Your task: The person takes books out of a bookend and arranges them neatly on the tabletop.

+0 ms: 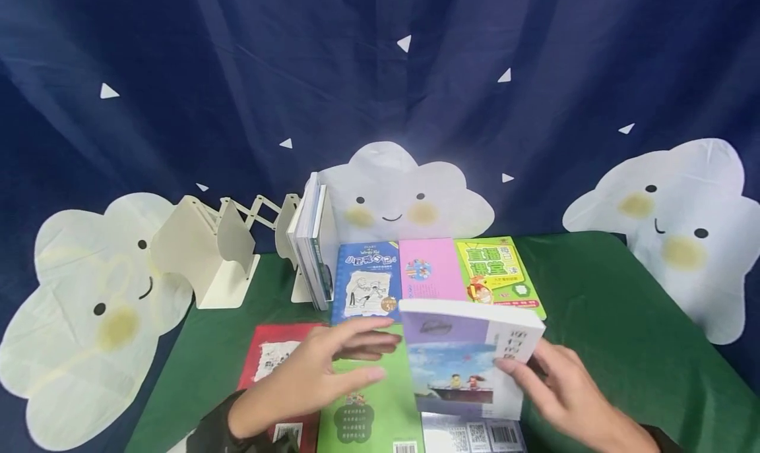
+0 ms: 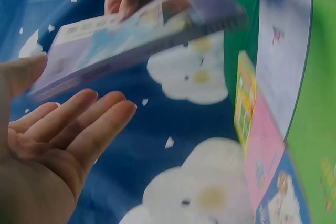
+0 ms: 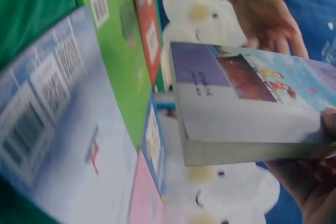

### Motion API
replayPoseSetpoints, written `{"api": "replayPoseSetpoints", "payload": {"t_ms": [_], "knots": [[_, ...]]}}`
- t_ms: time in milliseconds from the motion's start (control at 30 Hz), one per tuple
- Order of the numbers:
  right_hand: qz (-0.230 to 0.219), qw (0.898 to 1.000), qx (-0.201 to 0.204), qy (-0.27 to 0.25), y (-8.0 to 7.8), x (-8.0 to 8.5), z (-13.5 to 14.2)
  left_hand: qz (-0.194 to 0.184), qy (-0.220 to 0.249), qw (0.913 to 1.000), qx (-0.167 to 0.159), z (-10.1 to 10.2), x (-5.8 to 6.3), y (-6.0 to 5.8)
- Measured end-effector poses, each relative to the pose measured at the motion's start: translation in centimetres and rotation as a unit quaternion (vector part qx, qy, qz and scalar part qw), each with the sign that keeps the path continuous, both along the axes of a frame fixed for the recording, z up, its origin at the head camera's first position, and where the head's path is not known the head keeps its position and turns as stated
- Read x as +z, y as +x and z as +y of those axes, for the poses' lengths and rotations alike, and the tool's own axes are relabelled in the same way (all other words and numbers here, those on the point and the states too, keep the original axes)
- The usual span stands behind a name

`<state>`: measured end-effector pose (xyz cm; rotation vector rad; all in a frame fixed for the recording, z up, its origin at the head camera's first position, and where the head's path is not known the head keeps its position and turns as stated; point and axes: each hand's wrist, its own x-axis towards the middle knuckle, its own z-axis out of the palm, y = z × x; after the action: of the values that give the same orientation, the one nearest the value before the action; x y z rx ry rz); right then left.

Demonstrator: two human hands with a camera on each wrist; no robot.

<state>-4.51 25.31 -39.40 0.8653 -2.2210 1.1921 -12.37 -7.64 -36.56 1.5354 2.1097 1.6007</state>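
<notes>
My right hand (image 1: 564,390) grips a thick paperback book (image 1: 454,364) by its right edge, thumb on the cover. The cover is purple and white, with a picture of two children in a boat under a blue sky. It is held raised and tilted above the other books. My left hand (image 1: 332,370) hovers to the left of the book, thumb spread from its extended fingers, holding nothing. In the left wrist view, the palm of this hand (image 2: 58,145) faces up near the book (image 2: 142,35). The right wrist view shows the page edges of the book (image 3: 252,150).
Below lie a red book (image 1: 279,341), a green book (image 1: 374,400) and a pale book (image 1: 469,434). Behind are a blue book (image 1: 365,281), a pink book (image 1: 430,268) and a yellow-green book (image 1: 499,268). An expandable bookend (image 1: 225,288) supports several upright books (image 1: 311,242) at the back left.
</notes>
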Motion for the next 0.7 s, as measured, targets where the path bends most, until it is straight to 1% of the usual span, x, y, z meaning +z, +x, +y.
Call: {"api": "replayPoseSetpoints", "payload": {"t_ms": [67, 133, 233, 333, 400, 467, 600, 633, 700], "knots": [[-0.043, 0.998, -0.036, 0.010, 0.1, 0.4, 1.0, -0.020, 0.011, 0.9996, 0.018, -0.7, 0.1, -0.4], [-0.076, 0.994, -0.070, 0.022, 0.3, 0.8, 2.0, -0.028, 0.018, 0.9985, 0.043, -1.4, 0.3, -0.7], [-0.096, 0.988, -0.112, 0.038, 0.3, 1.3, 3.3, -0.032, 0.020, 0.9956, 0.086, -2.3, 0.5, -1.2], [-0.116, 0.982, -0.143, 0.040, 0.2, 1.5, 4.3, -0.023, 0.009, 0.9919, 0.124, -3.2, 0.6, -1.7], [-0.132, 0.977, -0.159, 0.042, 0.2, 1.5, 4.9, -0.022, 0.001, 0.9887, 0.149, -3.6, 0.9, -1.8], [-0.148, 0.973, -0.170, 0.047, 0.2, 1.6, 5.4, -0.018, -0.003, 0.9859, 0.166, -4.1, 0.8, -2.2], [-0.174, 0.964, -0.191, 0.066, 0.1, 1.6, 6.3, -0.012, -0.003, 0.9807, 0.195, -4.8, 0.4, -3.1], [-0.182, 0.961, -0.195, 0.069, 0.1, 1.6, 6.6, -0.008, -0.002, 0.9796, 0.201, -5.0, 0.1, -3.5], [-0.200, 0.955, -0.206, 0.077, 0.1, 1.5, 7.3, -0.006, 0.000, 0.9761, 0.217, -5.3, -0.2, -4.1]]}}
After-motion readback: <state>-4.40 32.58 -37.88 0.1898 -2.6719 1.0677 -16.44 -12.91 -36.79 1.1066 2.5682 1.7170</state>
